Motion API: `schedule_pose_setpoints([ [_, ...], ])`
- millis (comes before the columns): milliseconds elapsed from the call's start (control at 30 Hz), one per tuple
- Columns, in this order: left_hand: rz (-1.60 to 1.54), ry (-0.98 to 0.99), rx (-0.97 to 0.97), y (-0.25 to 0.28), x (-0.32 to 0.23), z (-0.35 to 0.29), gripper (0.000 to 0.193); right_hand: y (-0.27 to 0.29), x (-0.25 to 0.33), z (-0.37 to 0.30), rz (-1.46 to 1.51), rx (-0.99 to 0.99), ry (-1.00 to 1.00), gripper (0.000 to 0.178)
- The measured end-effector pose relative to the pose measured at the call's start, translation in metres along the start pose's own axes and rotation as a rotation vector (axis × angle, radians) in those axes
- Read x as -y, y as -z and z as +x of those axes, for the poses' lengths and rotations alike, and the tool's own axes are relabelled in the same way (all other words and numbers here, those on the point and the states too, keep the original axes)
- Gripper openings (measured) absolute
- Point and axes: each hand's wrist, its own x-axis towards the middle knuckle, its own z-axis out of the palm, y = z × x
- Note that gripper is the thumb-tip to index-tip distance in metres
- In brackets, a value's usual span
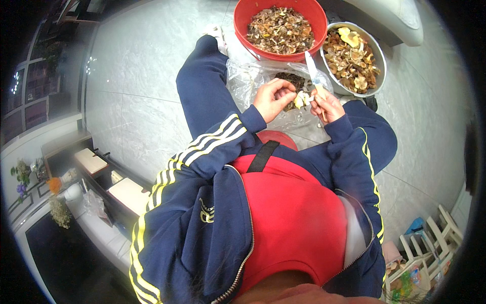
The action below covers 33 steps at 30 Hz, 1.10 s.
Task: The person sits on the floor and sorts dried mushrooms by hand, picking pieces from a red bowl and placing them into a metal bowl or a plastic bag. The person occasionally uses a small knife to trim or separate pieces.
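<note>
Between my hands is a small pale yellow-white mushroom [301,100]. My left hand [273,100] is closed, thumb and fingers pinched at the mushroom's left side. My right hand [330,107] is wrapped round a knife [320,91] with a light handle, its pale blade pointing up and away from me. The right fingertips also touch the mushroom's right side. Below the hands lies a clear plastic bag [243,76] on the floor, with dark scraps or mushrooms [291,79] in it, partly hidden by my hands.
A red bucket [240,25] full of brown mushrooms stands ahead. To its right is a pale metal pot [383,66] of mushrooms with larger yellow ones on top. My legs frame the bag. A wooden rack [430,243] stands lower right; a cabinet with open drawers [109,177] is at left.
</note>
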Motion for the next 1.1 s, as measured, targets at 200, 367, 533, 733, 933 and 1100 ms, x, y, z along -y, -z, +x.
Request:
schedule_pose_setpoints([
  [200, -0.062, -0.089, 0.037, -0.007, -0.011, -0.003, 0.011, -0.001, -0.003, 0.004, -0.063, 0.000, -0.013, 0.016],
  [367, 0.001, -0.112, 0.048, -0.004, -0.007, -0.005, 0.010, 0.000, -0.003, 0.003, -0.098, -0.061, 0.001, 0.016],
  [533, 0.069, -0.134, 0.002, 0.011, -0.002, -0.003, 0.010, 0.005, 0.004, 0.004, -0.177, -0.048, 0.098, 0.015],
  [733, 0.157, -0.142, 0.011, 0.018, -0.001, 0.001, 0.021, 0.000, 0.010, 0.002, -0.152, 0.082, 0.061, 0.016],
  [933, -0.240, 0.057, 0.266, 0.007, -0.011, 0.001, 0.029, -0.007, 0.011, 0.001, -0.149, 0.123, 0.022, 0.023],
  [1100, -0.170, -0.071, 0.197, -0.002, -0.010, 0.000, 0.021, -0.008, 0.010, 0.001, -0.189, 0.105, 0.022, 0.028],
])
